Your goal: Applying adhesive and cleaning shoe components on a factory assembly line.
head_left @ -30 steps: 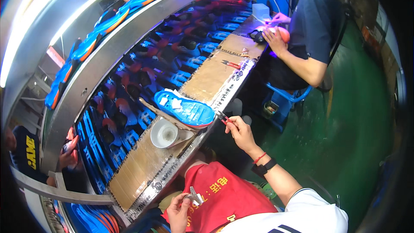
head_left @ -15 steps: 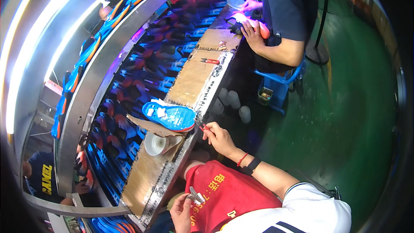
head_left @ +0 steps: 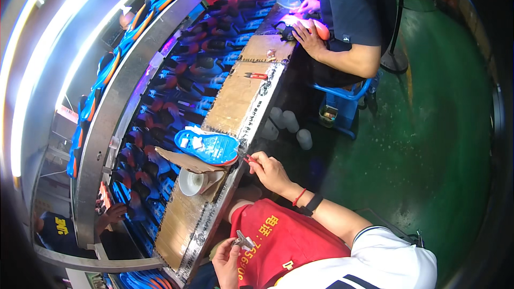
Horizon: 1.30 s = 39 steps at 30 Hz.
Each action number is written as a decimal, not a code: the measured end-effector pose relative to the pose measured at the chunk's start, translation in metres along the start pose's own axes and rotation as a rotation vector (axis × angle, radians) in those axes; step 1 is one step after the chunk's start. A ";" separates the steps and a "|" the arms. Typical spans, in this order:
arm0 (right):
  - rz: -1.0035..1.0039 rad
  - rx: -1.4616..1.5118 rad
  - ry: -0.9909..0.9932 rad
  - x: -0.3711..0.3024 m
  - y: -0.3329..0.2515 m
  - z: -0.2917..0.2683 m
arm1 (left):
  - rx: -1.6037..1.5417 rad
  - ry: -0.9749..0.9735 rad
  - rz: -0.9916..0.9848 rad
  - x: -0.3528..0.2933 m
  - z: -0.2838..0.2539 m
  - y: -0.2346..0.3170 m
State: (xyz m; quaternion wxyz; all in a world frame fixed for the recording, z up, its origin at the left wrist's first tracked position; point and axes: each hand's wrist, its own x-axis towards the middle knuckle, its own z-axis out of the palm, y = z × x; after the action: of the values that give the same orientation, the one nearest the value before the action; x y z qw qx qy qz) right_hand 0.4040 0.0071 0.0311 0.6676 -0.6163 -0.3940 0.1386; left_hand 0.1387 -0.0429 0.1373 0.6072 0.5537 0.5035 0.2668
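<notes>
My right hand [head_left: 269,171] is closed on a small red-handled tool [head_left: 248,158]; its dark tip points at the near end of a blue shoe sole [head_left: 217,149], and I cannot tell whether it touches. The sole lies tilted against a bent cardboard flap [head_left: 187,161], with crumpled white bits [head_left: 191,141] at its far end. Above the red apron [head_left: 289,230] on my lap, my left hand [head_left: 227,267] pinches a small silvery metal piece [head_left: 244,242], its exact kind unclear.
A white bowl [head_left: 191,182] stands on the cardboard-covered bench [head_left: 227,109], with red snips [head_left: 256,76] farther along. Shoe parts fill the belt [head_left: 206,67] beyond. At the far right a co-worker [head_left: 353,27] sits on a blue stool [head_left: 340,99] handling an orange shoe [head_left: 316,28].
The view has shifted slightly. My right hand and its tool stay beside the sole, and my left still pinches the metal piece. Across the belt, another person's hand has reached in.
</notes>
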 end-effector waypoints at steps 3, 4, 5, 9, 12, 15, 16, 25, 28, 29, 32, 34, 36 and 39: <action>0.001 -0.031 -0.011 0.002 0.001 -0.003 | -0.002 -0.044 0.017 0.000 -0.002 -0.002; -0.009 -0.033 0.027 0.003 0.002 -0.003 | -0.005 -0.041 0.016 0.000 -0.003 -0.003; -0.011 -0.034 0.023 0.004 0.003 -0.004 | -0.014 -0.011 0.022 0.000 -0.003 -0.004; -0.034 -0.033 0.099 0.008 0.005 -0.005 | -0.076 0.054 0.013 0.006 -0.009 -0.004; -0.066 -0.099 0.061 0.008 0.005 -0.008 | -0.177 0.088 0.003 0.010 -0.010 -0.003; 0.093 -0.078 0.096 0.007 -0.001 -0.012 | -0.252 0.139 0.018 0.014 -0.013 -0.001; 0.065 -0.059 0.096 0.006 -0.005 -0.014 | -0.260 0.161 0.018 0.014 -0.014 0.000; 0.067 0.135 -0.425 -0.026 -0.086 -0.015 | -0.255 0.191 0.109 0.024 -0.028 0.002; 0.015 0.077 -0.605 -0.037 -0.107 -0.007 | -0.268 0.201 0.112 0.024 -0.035 0.002; 0.041 0.067 -0.660 -0.040 -0.112 -0.003 | -0.275 0.205 0.109 0.024 -0.038 0.001; 0.003 0.093 -0.690 -0.047 -0.119 0.015 | -0.269 0.221 0.108 0.027 -0.046 0.001; -0.052 0.014 -0.717 -0.049 -0.120 0.022 | -0.256 0.232 0.105 0.030 -0.051 0.000; -0.079 -0.012 -0.721 -0.050 -0.120 0.032 | -0.253 0.243 0.135 0.033 -0.056 -0.002; -0.131 -0.088 -0.715 -0.050 -0.121 0.042 | -0.283 0.247 0.139 0.036 -0.062 -0.005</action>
State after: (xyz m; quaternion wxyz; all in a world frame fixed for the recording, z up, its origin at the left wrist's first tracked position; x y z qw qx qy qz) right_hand 0.3053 -0.0211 0.1234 0.4679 -0.5305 -0.6468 0.2851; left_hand 0.0940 0.0127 0.1289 0.5926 0.4593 0.4923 0.4421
